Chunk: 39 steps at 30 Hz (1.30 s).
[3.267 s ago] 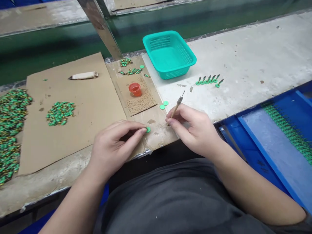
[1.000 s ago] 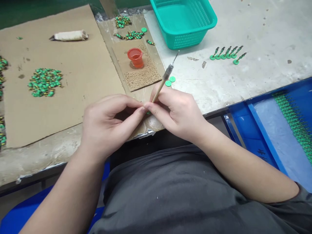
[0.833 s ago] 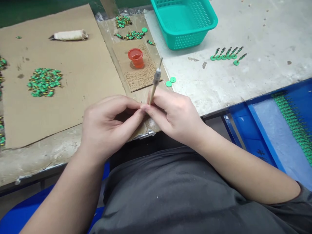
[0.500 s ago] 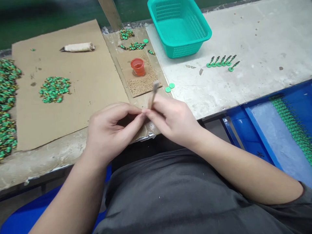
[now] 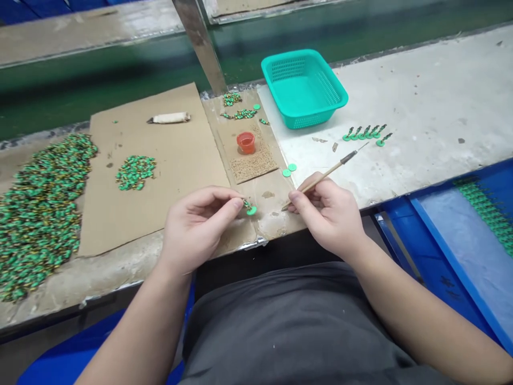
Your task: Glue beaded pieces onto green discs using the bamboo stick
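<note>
Left grip (image 5: 200, 224) and right grip (image 5: 331, 214): drawn apart since half a second ago, when their fingertips met; the left pinches a disc-based piece (image 5: 251, 210), the right grasps a thin tool (image 5: 326, 174).
Cardboard sheet (image 5: 180, 160): left of and beyond the left grip, bearing a small heap (image 5: 136, 172).
Large pile (image 5: 44, 214): well left of the left grip.
Basket (image 5: 308, 120): beyond the right grip, well apart.
Tool: slanting up and rightward, needle end away from the left grip.
Standing row (image 5: 363, 135): beyond the right grip, rightward.
Red cup (image 5: 246, 143): beyond the left fingertips.
Piece: at the left fingertips, disc outermost, long axis tilting down and rightward.
Loose discs (image 5: 286, 172): just beyond the right fingertips.
</note>
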### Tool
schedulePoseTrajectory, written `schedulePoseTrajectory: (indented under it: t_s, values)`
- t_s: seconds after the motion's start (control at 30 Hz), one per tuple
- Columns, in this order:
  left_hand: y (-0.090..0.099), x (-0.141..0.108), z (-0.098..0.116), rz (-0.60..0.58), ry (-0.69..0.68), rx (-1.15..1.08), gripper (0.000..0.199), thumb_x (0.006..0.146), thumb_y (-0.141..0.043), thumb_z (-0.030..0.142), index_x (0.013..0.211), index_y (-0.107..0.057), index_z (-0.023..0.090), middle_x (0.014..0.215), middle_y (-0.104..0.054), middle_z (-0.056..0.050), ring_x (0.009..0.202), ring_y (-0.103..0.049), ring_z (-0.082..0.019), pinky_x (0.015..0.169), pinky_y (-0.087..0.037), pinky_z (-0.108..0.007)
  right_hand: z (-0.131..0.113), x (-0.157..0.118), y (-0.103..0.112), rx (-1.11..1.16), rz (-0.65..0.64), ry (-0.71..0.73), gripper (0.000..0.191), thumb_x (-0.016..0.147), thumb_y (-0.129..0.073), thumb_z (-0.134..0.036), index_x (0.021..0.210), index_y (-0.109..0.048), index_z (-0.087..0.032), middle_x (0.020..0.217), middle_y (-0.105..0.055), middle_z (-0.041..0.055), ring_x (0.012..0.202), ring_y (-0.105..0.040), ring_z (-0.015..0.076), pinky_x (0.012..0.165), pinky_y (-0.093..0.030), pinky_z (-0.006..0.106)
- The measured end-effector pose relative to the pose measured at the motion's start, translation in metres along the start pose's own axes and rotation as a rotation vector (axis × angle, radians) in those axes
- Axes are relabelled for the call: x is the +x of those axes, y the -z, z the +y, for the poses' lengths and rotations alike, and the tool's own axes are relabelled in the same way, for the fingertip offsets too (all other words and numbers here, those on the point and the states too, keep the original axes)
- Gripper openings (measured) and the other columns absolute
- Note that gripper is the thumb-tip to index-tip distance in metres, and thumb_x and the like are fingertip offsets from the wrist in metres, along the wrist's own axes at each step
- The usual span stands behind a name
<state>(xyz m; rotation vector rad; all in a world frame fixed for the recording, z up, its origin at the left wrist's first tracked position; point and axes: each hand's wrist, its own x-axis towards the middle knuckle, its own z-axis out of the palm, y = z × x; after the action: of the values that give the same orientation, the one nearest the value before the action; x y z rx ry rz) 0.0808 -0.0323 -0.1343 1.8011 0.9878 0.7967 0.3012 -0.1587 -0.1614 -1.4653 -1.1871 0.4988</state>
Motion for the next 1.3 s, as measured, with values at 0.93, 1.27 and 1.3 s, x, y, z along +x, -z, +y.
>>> schedulePoseTrajectory:
  t_s: [0.93, 1.27, 1.3]
  values:
    - [0.002, -0.010, -0.005, -0.102, -0.254, 0.374, 0.016, 0.105, -0.075, 0.035, 0.102, -0.090, 0.032, 0.098, -0.081, -0.001, 0.091, -0.075, -0.020, 0.084, -0.060, -0.033, -0.004, 0.036, -0.028, -0.133, -0.328, 0.374, 0.028, 0.120, -0.062, -0.029, 0.093, -0.067, -0.023, 0.099, -0.077, 0.0038, 0.092, -0.076, 0.0209, 0.087, -0.060, 0.033]
    - [0.001, -0.010, -0.007, -0.103, -0.286, 0.355, 0.015, 0.106, -0.074, 0.033, 0.099, -0.086, 0.032, 0.095, -0.077, -0.002, 0.090, -0.073, -0.020, 0.082, -0.059, -0.036, -0.005, 0.028, -0.032, -0.165, -0.309, 0.460, 0.020, 0.123, -0.058, -0.028, 0.104, -0.064, -0.026, 0.104, -0.078, 0.0025, 0.096, -0.075, 0.0209, 0.089, -0.059, 0.033]
    - [0.002, -0.010, -0.007, -0.101, -0.291, 0.357, 0.015, 0.107, -0.073, 0.034, 0.099, -0.086, 0.032, 0.095, -0.077, -0.002, 0.089, -0.073, -0.020, 0.082, -0.059, -0.036, -0.006, 0.027, -0.033, -0.176, -0.310, 0.461, 0.020, 0.123, -0.057, -0.028, 0.104, -0.064, -0.026, 0.104, -0.078, 0.0024, 0.096, -0.074, 0.0210, 0.090, -0.059, 0.034]
